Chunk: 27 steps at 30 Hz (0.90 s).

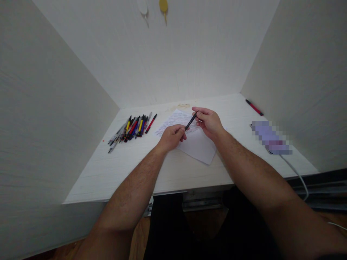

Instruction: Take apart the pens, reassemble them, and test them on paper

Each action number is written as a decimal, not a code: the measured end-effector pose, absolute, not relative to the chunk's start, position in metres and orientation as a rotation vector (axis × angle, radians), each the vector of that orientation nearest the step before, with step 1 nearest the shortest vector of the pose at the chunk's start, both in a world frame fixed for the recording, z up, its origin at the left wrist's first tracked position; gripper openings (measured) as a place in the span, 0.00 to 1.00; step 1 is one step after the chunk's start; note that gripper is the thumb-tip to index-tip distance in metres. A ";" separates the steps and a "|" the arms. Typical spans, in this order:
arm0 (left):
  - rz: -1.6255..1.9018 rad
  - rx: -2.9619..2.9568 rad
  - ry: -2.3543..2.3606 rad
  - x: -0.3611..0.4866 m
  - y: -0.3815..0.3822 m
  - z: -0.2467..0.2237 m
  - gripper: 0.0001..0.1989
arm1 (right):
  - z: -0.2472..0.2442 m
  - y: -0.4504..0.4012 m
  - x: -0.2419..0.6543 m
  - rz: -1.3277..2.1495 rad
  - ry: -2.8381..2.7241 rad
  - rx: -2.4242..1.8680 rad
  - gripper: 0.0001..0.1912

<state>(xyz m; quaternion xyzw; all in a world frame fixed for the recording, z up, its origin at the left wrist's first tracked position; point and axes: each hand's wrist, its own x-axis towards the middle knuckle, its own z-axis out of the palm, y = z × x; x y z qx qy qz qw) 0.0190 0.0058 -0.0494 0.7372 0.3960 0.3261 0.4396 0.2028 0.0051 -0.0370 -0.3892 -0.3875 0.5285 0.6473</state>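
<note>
- Head view: L hand (172, 138) pinches near end of blk pen (191, 120); R hand (211, 122) has far end btwn thumb + fingers. Both closed on it, pen slanted, held above paper.
- Risk: fingertip hold only, prob. weak vs. twist; uneven pull or one side easing could tip or drop pen.
- Below: written sheet (169, 122), blank sheet (199, 147) nearer. Both look loose; wrist brush could shift them.
- L side: mixed pen pile (132, 128), crossed + overlapping; red/blk pen (151, 123) at its R edge. L sleeve-less forearm swing could roll some.
- Far R: another red pen (255, 107), nr wall.
- R: pixelated item (271, 139), ID unclear; cable (298, 175) runs over near edge, snag risk if R arm swings out.
</note>
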 end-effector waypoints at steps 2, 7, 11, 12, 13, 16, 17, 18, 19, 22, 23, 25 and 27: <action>0.796 1.846 0.986 0.019 0.006 -0.049 0.16 | -0.035 0.004 0.202 1.201 -0.874 -0.902 0.15; 0.867 1.896 1.112 0.019 0.006 -0.050 0.10 | -0.033 0.004 0.201 1.223 -0.826 -0.928 0.16; 0.934 1.945 1.245 0.019 0.005 -0.048 0.08 | -0.039 0.007 0.200 1.193 -0.795 -1.009 0.11; 0.946 1.950 1.256 0.020 0.004 -0.047 0.08 | -0.041 0.008 0.200 1.180 -0.794 -1.042 0.13; 0.957 1.954 1.261 0.020 0.003 -0.047 0.08 | -0.044 0.009 0.200 1.170 -0.800 -1.072 0.16; 0.999 1.980 1.271 0.021 0.002 -0.046 0.07 | -0.048 0.011 0.199 1.156 -0.850 -1.113 0.21; 1.008 1.994 1.278 0.022 0.003 -0.047 0.07 | -0.049 0.011 0.199 1.153 -0.865 -1.112 0.21; 1.013 2.007 1.286 0.022 0.003 -0.048 0.07 | -0.049 0.011 0.199 1.150 -0.874 -1.108 0.22; 1.014 2.019 1.296 0.021 0.003 -0.048 0.07 | -0.049 0.011 0.199 1.147 -0.877 -1.103 0.21; 1.015 2.034 1.315 0.021 0.005 -0.050 0.07 | -0.048 0.011 0.199 1.149 -0.879 -1.096 0.21; 1.016 2.037 1.315 0.020 0.006 -0.051 0.07 | -0.048 0.011 0.199 1.147 -0.879 -1.096 0.21; 1.021 2.043 1.316 0.020 0.006 -0.052 0.07 | -0.048 0.012 0.199 1.138 -0.877 -1.097 0.20; 1.025 2.040 1.323 0.020 0.006 -0.052 0.08 | -0.048 0.012 0.199 1.131 -0.877 -1.089 0.20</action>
